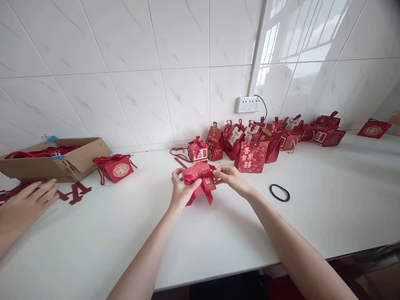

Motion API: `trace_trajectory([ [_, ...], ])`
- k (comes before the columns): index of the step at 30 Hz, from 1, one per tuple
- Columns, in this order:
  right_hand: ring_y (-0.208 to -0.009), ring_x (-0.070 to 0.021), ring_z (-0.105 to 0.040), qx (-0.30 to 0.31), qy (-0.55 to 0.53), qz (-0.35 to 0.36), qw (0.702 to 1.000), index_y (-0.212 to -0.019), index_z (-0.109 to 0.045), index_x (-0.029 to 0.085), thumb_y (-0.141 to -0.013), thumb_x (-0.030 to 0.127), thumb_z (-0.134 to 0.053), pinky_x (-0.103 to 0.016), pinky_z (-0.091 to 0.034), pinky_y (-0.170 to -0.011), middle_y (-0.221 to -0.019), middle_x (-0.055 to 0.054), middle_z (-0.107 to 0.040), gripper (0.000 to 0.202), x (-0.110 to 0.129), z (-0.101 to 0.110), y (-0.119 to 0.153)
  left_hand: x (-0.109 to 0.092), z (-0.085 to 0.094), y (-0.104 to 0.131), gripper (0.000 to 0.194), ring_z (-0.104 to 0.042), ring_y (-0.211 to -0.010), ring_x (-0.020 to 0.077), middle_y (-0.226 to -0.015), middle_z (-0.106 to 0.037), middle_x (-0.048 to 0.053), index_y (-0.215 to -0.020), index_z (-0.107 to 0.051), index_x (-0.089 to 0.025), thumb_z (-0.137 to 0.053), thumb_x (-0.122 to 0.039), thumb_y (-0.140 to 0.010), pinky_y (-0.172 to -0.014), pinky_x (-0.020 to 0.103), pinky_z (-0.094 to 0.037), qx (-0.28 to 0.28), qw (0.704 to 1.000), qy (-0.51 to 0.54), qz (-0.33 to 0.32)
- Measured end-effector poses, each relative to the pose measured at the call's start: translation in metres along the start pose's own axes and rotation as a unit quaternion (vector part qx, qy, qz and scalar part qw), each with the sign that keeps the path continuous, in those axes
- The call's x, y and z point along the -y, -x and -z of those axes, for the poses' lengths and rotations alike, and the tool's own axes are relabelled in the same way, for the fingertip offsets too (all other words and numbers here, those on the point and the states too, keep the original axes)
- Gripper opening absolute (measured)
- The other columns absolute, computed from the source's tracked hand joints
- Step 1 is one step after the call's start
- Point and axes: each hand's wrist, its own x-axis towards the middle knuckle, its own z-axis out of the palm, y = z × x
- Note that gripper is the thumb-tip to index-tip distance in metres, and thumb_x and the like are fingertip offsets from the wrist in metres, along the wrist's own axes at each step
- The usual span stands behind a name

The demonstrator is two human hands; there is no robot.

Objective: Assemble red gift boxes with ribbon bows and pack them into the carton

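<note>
Between my hands is a small red gift box (206,180) with a red ribbon bow (204,191) on it, the tails hanging down its front. My left hand (184,187) grips the box's left side, thumb on the ribbon. On the other side, my right hand (229,179) pinches the upper right edge of the box or ribbon; exactly which is hard to make out. Just behind stands another red box with a bow (198,152), a thin loose ribbon (183,162) beside it. A large red gift box with gold lettering (251,157) stands to the right.
A cardboard box (84,152) with red ribbons is at left, near a red ribboned box (117,168), ribbon pieces (76,193) and another person's hand (34,200). Several red boxes line the tiled wall below a power strip (250,104). A black ring (279,193) lies right; another hand (395,117) shows beyond.
</note>
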Motion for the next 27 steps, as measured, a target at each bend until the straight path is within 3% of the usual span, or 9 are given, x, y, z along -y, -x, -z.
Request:
trace_trajectory([
  [5,-0.063,-0.0120,-0.051,0.030,-0.062,-0.057,0.996,-0.066,-0.054,0.017,-0.065,0.059,-0.068,-0.033,-0.048,-0.070,-0.064,0.002,-0.050,0.044,-0.001,-0.003,0.000,0.001,0.001,0.000,0.067,-0.052,-0.114,0.0228,-0.132,-0.040,0.009,-0.110,-0.039,-0.026,-0.080,-0.034,-0.057,-0.082,0.031,-0.049,-0.003,1.000,0.005,-0.006],
  [10,-0.056,-0.0094,-0.044,0.018,-0.122,-0.109,0.986,-0.055,-0.046,0.018,-0.064,0.050,-0.071,-0.029,-0.043,-0.064,-0.058,0.004,-0.044,0.041,-0.005,-0.008,-0.001,0.002,0.001,-0.001,0.069,-0.054,-0.112,0.0227,-0.132,-0.041,0.010,-0.110,-0.040,-0.025,-0.080,-0.035,-0.055,-0.081,0.031,-0.050,-0.003,1.000,0.019,-0.008],
  [15,-0.055,-0.0089,-0.043,0.001,-0.172,-0.158,0.972,-0.059,-0.046,0.019,-0.063,0.049,-0.071,-0.026,-0.043,-0.062,-0.058,0.005,-0.043,0.040,-0.011,-0.013,-0.004,0.005,0.001,-0.003,0.071,-0.052,-0.114,0.0216,-0.132,-0.043,0.010,-0.115,-0.035,-0.026,-0.078,-0.034,-0.059,-0.087,0.032,-0.047,0.020,1.000,0.023,-0.005],
  [20,-0.059,-0.0113,-0.050,0.014,-0.074,-0.078,0.994,-0.069,-0.051,0.018,-0.068,0.065,-0.062,-0.028,-0.044,-0.063,-0.066,0.001,-0.054,0.048,-0.012,-0.017,-0.003,0.004,0.000,-0.001,0.067,-0.055,-0.111,0.0211,-0.129,-0.047,0.009,-0.116,-0.036,-0.025,-0.077,-0.032,-0.062,-0.088,0.033,-0.047,0.022,0.999,0.036,-0.021],
  [27,-0.054,-0.0090,-0.046,0.023,-0.045,-0.029,0.998,-0.062,-0.044,0.018,-0.065,0.064,-0.067,-0.027,-0.042,-0.059,-0.059,0.004,-0.049,0.051,-0.016,-0.017,-0.003,0.005,-0.002,0.005,0.070,-0.046,-0.123,0.0241,-0.133,-0.041,0.010,-0.121,-0.038,-0.026,-0.076,-0.035,-0.064,-0.094,0.034,-0.046,-0.039,0.997,0.006,-0.063],
])
